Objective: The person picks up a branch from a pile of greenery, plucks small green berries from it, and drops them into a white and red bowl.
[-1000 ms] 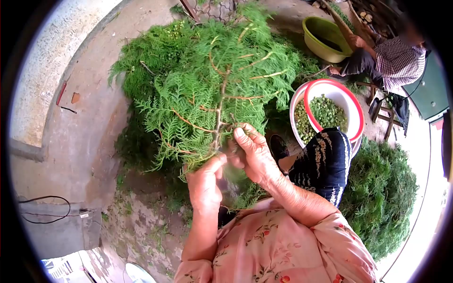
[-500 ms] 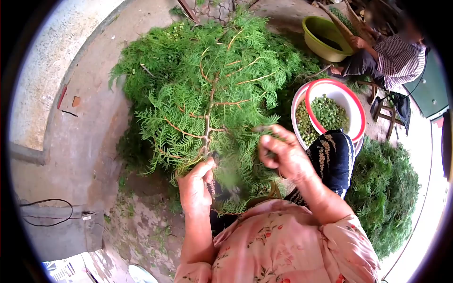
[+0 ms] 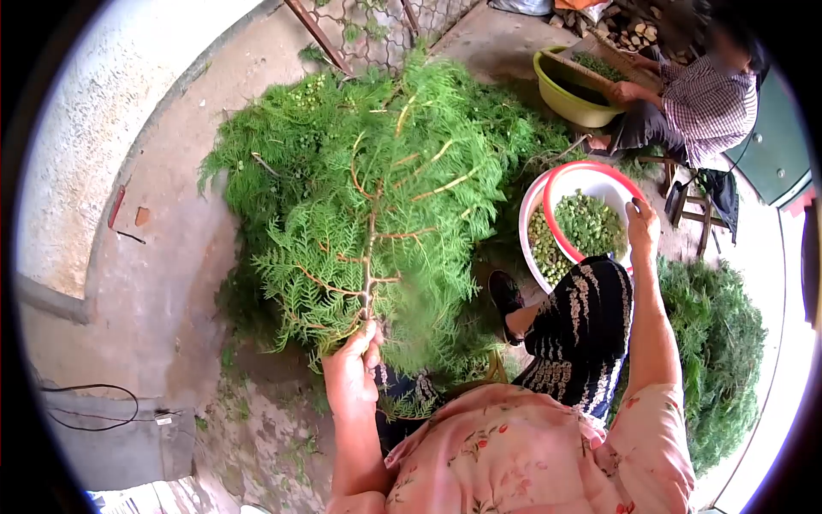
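The left hand [image 3: 349, 370], low in the centre of the frame, is closed around the bare stem of a leafy green branch [image 3: 368, 231] and holds it upright, its fronds spread over the middle of the picture. The right hand [image 3: 642, 224] is stretched out to the right side, at the near edge of a red-rimmed bowl [image 3: 591, 165]. Its fingers lie close together, and I cannot tell whether they pinch anything.

The bowl sits inside a white basin [image 3: 524, 224], and both hold small green berries [image 3: 586, 221]. The bowl looks roughly half full, so a fair amount of picking seems done.

Plenty seems left. A large heap of branches [image 3: 274, 146] fills the upper centre behind the held one, some showing clusters of berries. Whether the branch in hand is already bare of berries is hard to tell. A second heap [image 3: 715, 360] lies at the lower right, perhaps stripped ones, though that is uncertain.

In the upper right corner another person [image 3: 702, 107] sits at a green tub [image 3: 561, 94].
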The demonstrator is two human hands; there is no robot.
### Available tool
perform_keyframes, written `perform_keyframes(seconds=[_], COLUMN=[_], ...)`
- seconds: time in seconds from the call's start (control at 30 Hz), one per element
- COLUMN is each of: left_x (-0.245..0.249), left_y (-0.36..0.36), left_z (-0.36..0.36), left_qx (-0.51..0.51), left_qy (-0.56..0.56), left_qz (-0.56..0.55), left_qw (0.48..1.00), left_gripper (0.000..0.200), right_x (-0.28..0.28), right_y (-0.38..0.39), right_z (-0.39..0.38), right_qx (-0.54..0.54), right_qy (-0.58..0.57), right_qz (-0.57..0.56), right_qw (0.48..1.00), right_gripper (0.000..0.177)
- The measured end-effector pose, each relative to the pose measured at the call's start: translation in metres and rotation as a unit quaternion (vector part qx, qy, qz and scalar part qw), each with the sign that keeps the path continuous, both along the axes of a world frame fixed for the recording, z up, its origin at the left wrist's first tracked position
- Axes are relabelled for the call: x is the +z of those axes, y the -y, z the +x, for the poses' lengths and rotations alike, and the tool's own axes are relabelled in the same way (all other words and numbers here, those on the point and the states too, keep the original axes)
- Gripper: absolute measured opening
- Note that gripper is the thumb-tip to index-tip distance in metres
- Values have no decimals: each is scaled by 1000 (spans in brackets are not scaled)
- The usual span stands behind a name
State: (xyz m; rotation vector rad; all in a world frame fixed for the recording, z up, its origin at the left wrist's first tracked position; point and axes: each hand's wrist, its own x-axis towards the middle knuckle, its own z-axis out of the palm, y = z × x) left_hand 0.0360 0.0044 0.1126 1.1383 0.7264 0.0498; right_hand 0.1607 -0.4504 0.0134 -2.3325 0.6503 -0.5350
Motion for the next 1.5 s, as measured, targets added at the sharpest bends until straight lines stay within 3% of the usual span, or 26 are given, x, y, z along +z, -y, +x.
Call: perform_keyframes(seconds=[0.1,0.13,0.2,0.33,0.47,0.6,0.67,0.7,0.73,0.9,1.0,1.07,1.1,1.13,1.2,1.23,1.33,1.37,1.4,1.43,1.47,1.5], left_x=[-3,-7,-6,0,0,-2,-11,-14,-12,-14,8,11,9,3,-9,-16,-12,-6,9,24,34,27], left_y=[6,9,13,19,15,13,0,1,0,-8,5,7,7,6,6,6,21,26,35,44,51,55], left_z=[0,-1,0,-1,-7,-15,-21,-20,-22,-27,-25,-23,-20,-14,-6,-3,11,15,17,20,24,32], left_qx=[-27,-32,-53,-71,-77,-60,-83,-60,-24,-41,13,23,30,36,30,37,38,21,-11,-12,1,15], left_qy=[35,62,68,55,50,79,86,124,84,127,168,184,245,306,315,315,348,352,318,286,295,293], left_qz=[55,73,85,127,181,242,338,332,227,289,194,209,190,170,327,402,450,441,609,750,798,810], left_qw=[997,995,993,988,979,965,933,933,970,948,966,960,950,936,890,859,822,825,727,596,526,507], left_gripper=[12,12,10,8,8,11,11,12,12,9,7,9,11,14,18,21,27,29,31,34,38,39], right_x=[8,13,12,68,90,89,88,91,91,116,132,140,145,150,153,156,155,149,136,122,114,110], right_y=[-19,-33,-52,-129,-178,-201,-206,-210,-213,-232,-245,-251,-254,-258,-269,-275,-291,-292,-290,-287,-284,-281], right_z=[-5,-8,-5,-23,-36,-39,-41,-43,-45,-54,-64,-66,-66,-65,-58,-55,-35,-25,-20,-18,-13,-8], right_qx=[1,-2,57,176,275,311,308,306,300,331,319,320,327,332,365,363,367,393,416,431,426,410], right_qy=[68,77,170,211,198,193,208,217,240,270,318,351,349,348,266,214,185,112,103,90,73,53], right_qz=[45,128,155,298,185,197,176,187,208,174,124,57,29,0,156,245,445,430,534,630,698,763], right_qw=[997,989,971,914,922,909,912,908,900,887,884,878,878,877,878,873,795,805,729,640,571,497], right_gripper=[26,22,16,12,11,12,12,11,12,15,13,13,14,15,19,30,39,50,53,58,59,61])
